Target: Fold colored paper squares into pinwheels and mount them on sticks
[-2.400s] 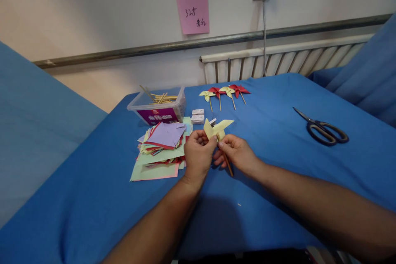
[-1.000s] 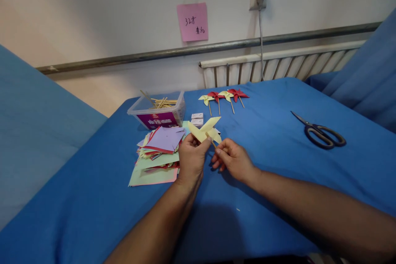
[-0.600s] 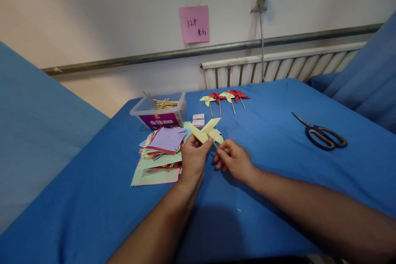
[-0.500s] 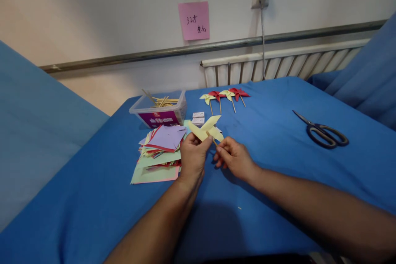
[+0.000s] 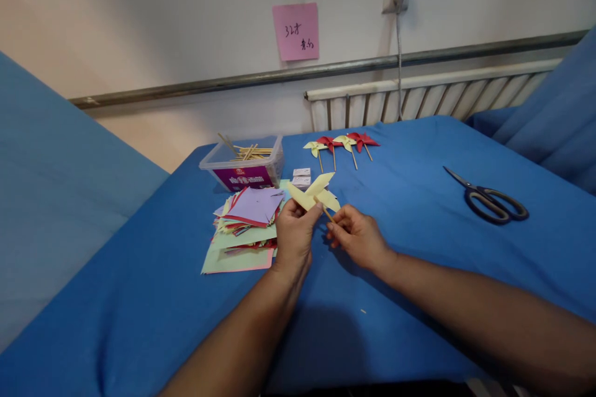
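Note:
My left hand (image 5: 296, 232) is closed on a pale yellow paper pinwheel (image 5: 307, 197), its thumb pressed near the centre. A thin wooden stick (image 5: 326, 213) runs from the pinwheel's middle down towards the right. My right hand (image 5: 356, 236) pinches the lower end of that stick between thumb and fingers. The far fingers of both hands are partly hidden. Close to my left hand lies a stack of coloured paper squares (image 5: 256, 206), purple on top.
At the back left stands a clear plastic box (image 5: 242, 164) of wooden sticks. Small white boxes (image 5: 302, 177) sit beside it. Several finished pinwheels (image 5: 345, 142), red and yellow, lie at the back. Black-handled scissors (image 5: 488, 198) rest on the right of the blue cloth (image 5: 419, 322).
The view has shifted slightly, so everything sits a little further right. Both hands keep their hold on the pinwheel and stick; a bit more of the stick shows between them.

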